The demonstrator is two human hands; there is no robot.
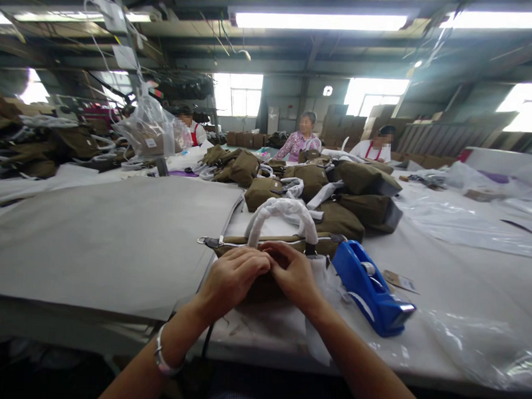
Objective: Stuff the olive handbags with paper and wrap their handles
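An olive-brown handbag (233, 243) stands at the table's front edge, its zipper running along the top. White wrapping covers its raised handles (285, 209). My left hand (238, 273) and my right hand (291, 271) meet at the near face of the bag, just below the handle's left base. Fingers of both hands are pinched together there; what lies between them is hidden. To the right of my right hand sits a blue tape dispenser (372, 292), with clear plastic film (326, 281) between it and the bag.
More olive handbags (311, 181) are heaped behind. A large grey sheet (109, 240) covers the left side. Right of the dispenser lie a tag (401, 281) and plastic bags (484, 344). A metal post (161, 165) rises at left. Several people (301, 139) sit across the table.
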